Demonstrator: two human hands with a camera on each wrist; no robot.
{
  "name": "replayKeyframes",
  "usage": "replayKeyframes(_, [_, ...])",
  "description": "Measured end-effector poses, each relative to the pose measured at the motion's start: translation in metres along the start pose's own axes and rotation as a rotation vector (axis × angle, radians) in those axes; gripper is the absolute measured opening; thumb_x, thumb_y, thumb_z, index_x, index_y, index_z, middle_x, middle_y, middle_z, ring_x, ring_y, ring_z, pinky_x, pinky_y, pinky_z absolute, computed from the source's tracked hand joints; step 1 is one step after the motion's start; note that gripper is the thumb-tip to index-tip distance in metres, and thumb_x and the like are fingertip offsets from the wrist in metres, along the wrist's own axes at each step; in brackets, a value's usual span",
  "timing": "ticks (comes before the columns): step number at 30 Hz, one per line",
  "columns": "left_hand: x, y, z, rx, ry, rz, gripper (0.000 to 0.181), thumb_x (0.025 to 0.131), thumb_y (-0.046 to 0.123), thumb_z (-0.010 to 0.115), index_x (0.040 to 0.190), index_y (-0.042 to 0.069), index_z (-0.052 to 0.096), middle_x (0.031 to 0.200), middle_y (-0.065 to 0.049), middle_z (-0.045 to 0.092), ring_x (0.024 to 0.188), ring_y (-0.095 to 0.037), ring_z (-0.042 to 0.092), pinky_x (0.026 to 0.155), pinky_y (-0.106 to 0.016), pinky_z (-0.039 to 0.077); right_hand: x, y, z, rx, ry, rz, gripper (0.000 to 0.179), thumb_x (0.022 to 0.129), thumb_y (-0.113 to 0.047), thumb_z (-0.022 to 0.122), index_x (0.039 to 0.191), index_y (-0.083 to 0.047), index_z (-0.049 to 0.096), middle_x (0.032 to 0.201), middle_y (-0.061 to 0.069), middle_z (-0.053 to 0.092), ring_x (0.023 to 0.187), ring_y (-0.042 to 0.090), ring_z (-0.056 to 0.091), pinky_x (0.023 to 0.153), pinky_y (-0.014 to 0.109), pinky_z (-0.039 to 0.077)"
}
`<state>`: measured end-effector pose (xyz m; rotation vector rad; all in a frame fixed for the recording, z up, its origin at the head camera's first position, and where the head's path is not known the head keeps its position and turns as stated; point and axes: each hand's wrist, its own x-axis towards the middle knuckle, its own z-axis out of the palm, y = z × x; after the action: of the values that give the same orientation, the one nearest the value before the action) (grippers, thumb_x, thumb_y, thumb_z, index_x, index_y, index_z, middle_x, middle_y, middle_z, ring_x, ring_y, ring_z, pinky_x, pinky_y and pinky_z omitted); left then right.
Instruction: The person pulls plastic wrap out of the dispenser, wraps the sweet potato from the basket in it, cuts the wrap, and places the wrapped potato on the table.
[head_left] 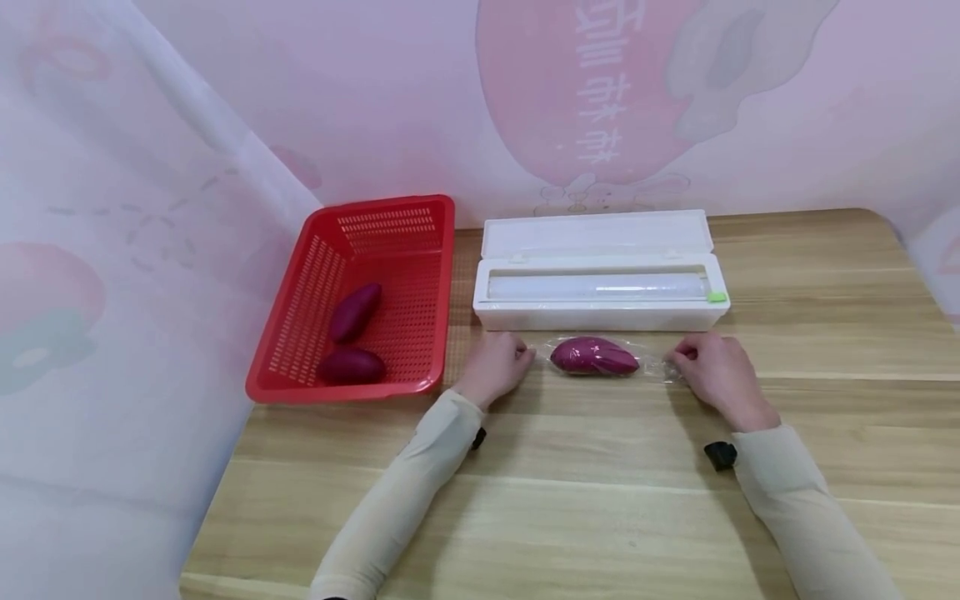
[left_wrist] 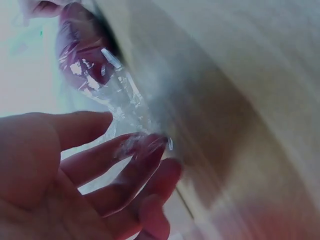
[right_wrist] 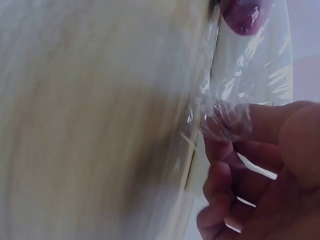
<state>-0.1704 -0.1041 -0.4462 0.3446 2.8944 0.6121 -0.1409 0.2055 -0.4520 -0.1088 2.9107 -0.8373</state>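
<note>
A purple sweet potato (head_left: 594, 357) wrapped in clear plastic film lies on the table, the film's loose ends stretching out to either side. At its left end, my left hand (head_left: 497, 367) touches the film (left_wrist: 132, 102); in the left wrist view the film end rests on the fingertips, with the thumb apart from them. My right hand (head_left: 716, 375) pinches the gathered film (right_wrist: 225, 117) at the other end between thumb and index finger. Only part of the sweet potato (right_wrist: 245, 15) shows in the right wrist view.
Behind the hands stands a white film dispenser box (head_left: 600, 317), lid raised, with a roll (head_left: 596, 286) inside. To the left, a red basket (head_left: 255, 367) holds two purple sweet potatoes (head_left: 356, 312). A printed cloth (head_left: 420, 100) hangs behind the wooden table (head_left: 600, 517).
</note>
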Motion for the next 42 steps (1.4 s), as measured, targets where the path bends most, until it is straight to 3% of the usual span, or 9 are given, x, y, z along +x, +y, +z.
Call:
replayKeyframes(5, [-0.005,-0.003,-0.008,-0.062,-0.027,-0.013,0.027,0.094,0.030,0.060,0.076,0.013,0.071,0.061,0.001,0.050,0.058,-0.013,0.046,0.052,-0.027,0.038,-0.005,0.005,-0.005,0.003,0.000,-0.039,0.021,0.093,-0.014,0.059,0.094,0.003,0.071,0.089,0.018,0.071,0.076,0.027,0.061,0.068,0.040,0.047])
replayKeyframes(11, [-0.011,-0.003,-0.019,-0.098,0.035,-0.030,0.022,0.093,0.025,0.059,0.079,0.013,0.072,0.059,0.001,0.052,0.056,-0.013,0.047,0.052,-0.026,0.039,-0.010,0.009,-0.022,0.038,0.048,0.057,0.026,0.094,-0.023,0.057,0.095,0.003,0.063,0.080,0.015,0.063,0.070,0.025,0.055,0.059,0.031,0.041])
replayKeyframes(18, [-0.015,0.006,-0.028,-0.096,0.117,0.008,0.020,0.093,0.025,0.060,0.082,0.014,0.073,0.065,0.001,0.060,0.059,-0.013,0.050,0.054,-0.027,0.041,-0.011,0.006,-0.030,0.141,0.185,0.151,0.055,0.094,-0.037,0.058,0.119,0.010,0.047,0.104,0.025,0.050,0.088,0.035,0.047,0.067,0.036,0.038])
replayKeyframes(22, [-0.014,0.016,-0.031,-0.108,0.133,0.066,0.021,0.094,0.026,0.058,0.085,0.015,0.073,0.069,0.003,0.062,0.061,-0.012,0.052,0.057,-0.027,0.043,-0.006,0.003,-0.032,0.217,0.282,0.145,0.067,0.093,-0.040,0.060,0.131,0.011,0.039,0.115,0.027,0.043,0.099,0.038,0.043,0.074,0.038,0.036])
replayKeyframes(25, [-0.009,0.029,-0.032,-0.123,0.126,0.153,0.021,0.096,0.024,0.057,0.084,0.014,0.071,0.068,0.002,0.061,0.060,-0.011,0.052,0.057,-0.026,0.044,0.001,0.001,-0.033,0.257,0.315,0.115,0.075,0.092,-0.040,0.062,0.139,0.011,0.031,0.128,0.032,0.038,0.112,0.043,0.040,0.081,0.044,0.038])
replayKeyframes(30, [-0.001,0.053,-0.032,-0.124,0.115,0.292,0.019,0.096,0.020,0.057,0.092,0.010,0.073,0.077,0.001,0.064,0.067,-0.010,0.054,0.063,-0.023,0.047,0.013,0.002,-0.033,0.298,0.278,0.089,0.087,0.090,-0.039,0.066,0.147,0.008,0.020,0.143,0.034,0.028,0.126,0.050,0.035,0.094,0.059,0.040])
replayKeyframes(33, [0.005,0.066,-0.030,-0.107,0.119,0.355,0.021,0.096,0.020,0.057,0.097,0.009,0.073,0.084,0.000,0.066,0.074,-0.010,0.056,0.067,-0.021,0.048,0.017,0.004,-0.032,0.313,0.261,0.081,0.088,0.089,-0.038,0.067,0.148,0.007,0.020,0.145,0.033,0.031,0.128,0.051,0.037,0.097,0.061,0.040])
replayKeyframes(42, [0.023,0.096,-0.019,-0.014,0.136,0.439,0.022,0.098,0.026,0.053,0.106,0.014,0.070,0.103,0.002,0.063,0.099,-0.012,0.057,0.088,-0.023,0.048,0.021,0.010,-0.030,0.339,0.239,0.052,0.085,0.090,-0.038,0.067,0.149,0.003,0.023,0.145,0.031,0.037,0.124,0.047,0.045,0.094,0.056,0.046])
